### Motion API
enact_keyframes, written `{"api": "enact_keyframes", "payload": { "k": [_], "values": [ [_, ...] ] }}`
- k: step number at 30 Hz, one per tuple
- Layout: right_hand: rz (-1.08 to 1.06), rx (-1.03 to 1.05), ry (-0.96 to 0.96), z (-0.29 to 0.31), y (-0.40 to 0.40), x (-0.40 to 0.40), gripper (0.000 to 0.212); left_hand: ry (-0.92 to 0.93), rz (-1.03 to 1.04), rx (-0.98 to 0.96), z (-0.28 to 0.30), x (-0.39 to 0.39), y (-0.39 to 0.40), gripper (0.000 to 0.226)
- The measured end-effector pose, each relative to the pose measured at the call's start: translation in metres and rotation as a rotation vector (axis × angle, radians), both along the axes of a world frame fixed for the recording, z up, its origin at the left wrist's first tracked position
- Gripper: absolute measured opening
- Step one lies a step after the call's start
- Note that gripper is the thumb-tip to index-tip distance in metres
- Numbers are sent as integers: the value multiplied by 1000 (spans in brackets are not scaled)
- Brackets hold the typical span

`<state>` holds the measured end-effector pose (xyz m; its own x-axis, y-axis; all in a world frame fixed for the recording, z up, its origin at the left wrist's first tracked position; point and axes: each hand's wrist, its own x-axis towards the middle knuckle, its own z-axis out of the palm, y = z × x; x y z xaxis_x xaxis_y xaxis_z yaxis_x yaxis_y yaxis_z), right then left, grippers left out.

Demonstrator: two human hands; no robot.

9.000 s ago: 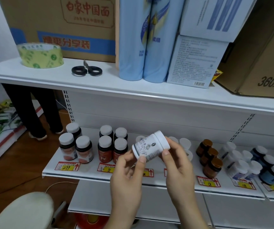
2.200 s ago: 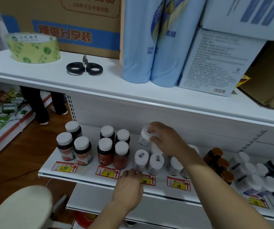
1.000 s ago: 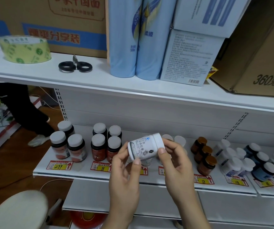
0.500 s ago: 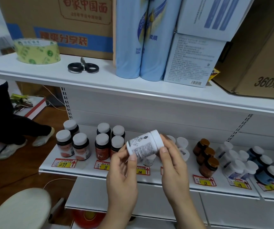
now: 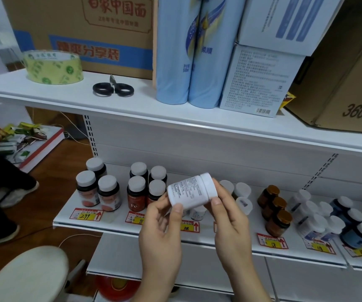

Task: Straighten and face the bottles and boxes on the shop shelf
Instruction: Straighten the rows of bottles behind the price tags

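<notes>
You hold the small white plastic pill bottle (image 5: 190,191) on its side, cap to the right, in front of the white lower shelf (image 5: 114,223). Your left hand (image 5: 161,232) pinches its base and your right hand (image 5: 230,216) its cap; its gap lies directly behind.

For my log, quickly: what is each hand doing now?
Left hand: holding the white bottle.
Right hand: holding the same bottle at its cap end.
</notes>
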<state>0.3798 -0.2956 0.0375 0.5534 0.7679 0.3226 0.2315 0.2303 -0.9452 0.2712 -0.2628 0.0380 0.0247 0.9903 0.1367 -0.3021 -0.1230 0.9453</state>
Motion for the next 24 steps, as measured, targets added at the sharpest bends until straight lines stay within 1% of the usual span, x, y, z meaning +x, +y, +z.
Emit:
{"api": "enact_keyframes", "payload": {
  "k": [3,7,9,13,16,19,21,24],
  "values": [
    [-51,1,-7,-3,2,1,34,1,14,-12,1,1,2,22],
    [-103,-12,10,-6,6,1,25,-8,-35,14,-2,0,6,24],
    [-81,-21,-12,-6,6,2,29,-8,-30,11,-2,0,6,25],
    [-15,-13,3,-7,5,2,35,24,2,-24,0,1,9,18],
    [-76,-20,18,-7,7,1,34,21,-37,-1,-1,2,11,20],
    [-138,-30,33,-6,9,2,30,0,-83,8,-1,1,12,26],
    [-127,-26,15,-6,9,2,32,8,-74,2,-2,1,12,27],
    [-80,-21,20,-8,10,-1,39,23,-51,-8,0,0,14,21]
  ]
}}
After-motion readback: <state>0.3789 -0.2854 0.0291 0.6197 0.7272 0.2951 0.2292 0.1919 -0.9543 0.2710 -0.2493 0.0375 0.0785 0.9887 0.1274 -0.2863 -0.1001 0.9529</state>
